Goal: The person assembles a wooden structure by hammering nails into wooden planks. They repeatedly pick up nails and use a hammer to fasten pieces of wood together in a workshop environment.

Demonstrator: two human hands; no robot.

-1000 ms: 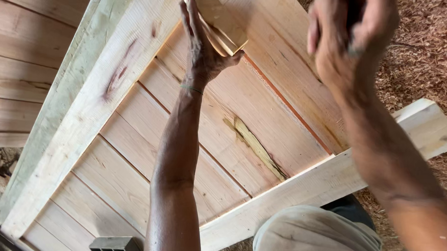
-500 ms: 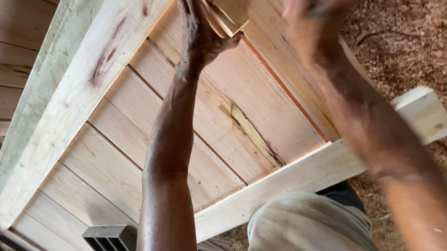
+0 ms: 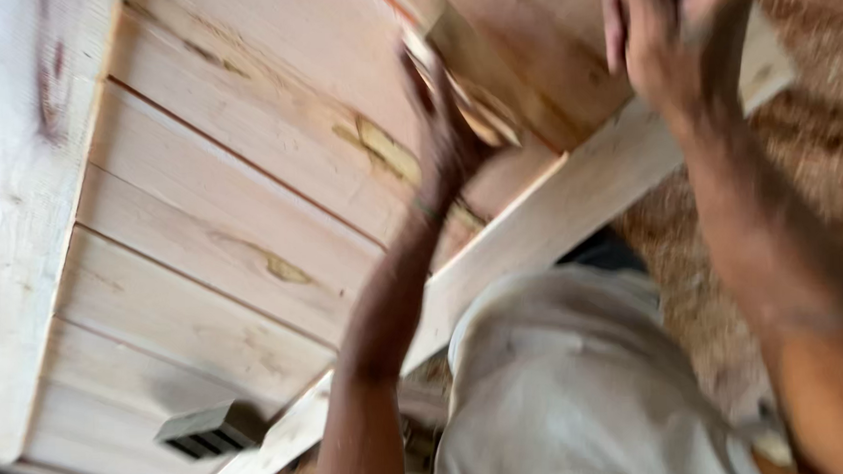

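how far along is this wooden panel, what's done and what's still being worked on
Done: the planks already lie side by side inside the pale frame rails, so the panel looks largely assembled. In hand: the left hand presses a small wooden piece against the boards near the rail, while the right hand is raised above it, its grip too blurred to read. Left: seating that piece, it seems.
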